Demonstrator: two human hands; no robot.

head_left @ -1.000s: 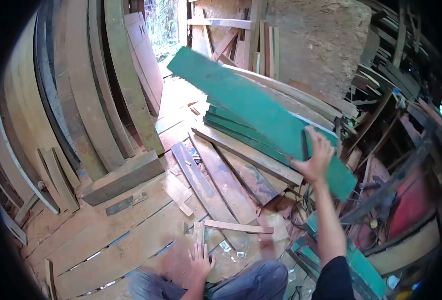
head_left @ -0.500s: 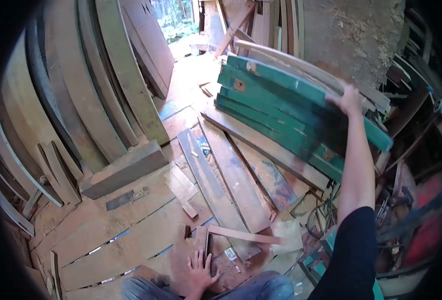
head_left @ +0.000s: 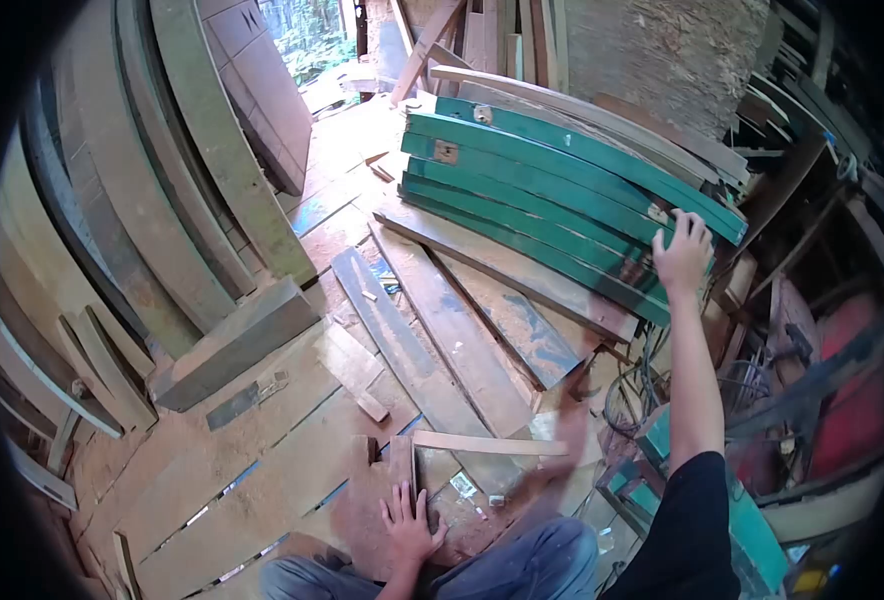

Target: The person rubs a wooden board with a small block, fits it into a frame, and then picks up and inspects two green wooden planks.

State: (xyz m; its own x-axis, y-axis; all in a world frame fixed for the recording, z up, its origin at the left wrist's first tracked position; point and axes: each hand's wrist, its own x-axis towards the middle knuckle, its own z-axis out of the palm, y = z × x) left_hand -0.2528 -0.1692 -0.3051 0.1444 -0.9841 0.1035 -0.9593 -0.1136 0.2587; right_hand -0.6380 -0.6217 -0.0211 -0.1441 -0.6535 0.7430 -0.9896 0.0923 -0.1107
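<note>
My left hand (head_left: 411, 528) lies flat with its fingers spread on a reddish-brown wooden piece (head_left: 367, 500) between my knees. My right arm reaches forward, and my right hand (head_left: 684, 258) is at the right end of a stack of green boards (head_left: 532, 180). Its fingers are apart and bent over a board's upper edge; no closed grip shows. The uppermost green board (head_left: 582, 150) leans back at the rear of the stack. A thin pale strip of wood (head_left: 492, 443) lies in front of the wooden piece.
Long planks (head_left: 452, 330) lie across the dusty floor. Tall curved boards (head_left: 142, 170) lean on the left, behind a thick beam (head_left: 237, 345). Cables (head_left: 627, 395) and a red object (head_left: 847, 390) are among clutter at right. A bright doorway (head_left: 312, 50) opens at the back.
My right hand has let go of the uppermost green board and come down to the boards in front. That board now rests farther back. My left hand stays on the wooden piece.
</note>
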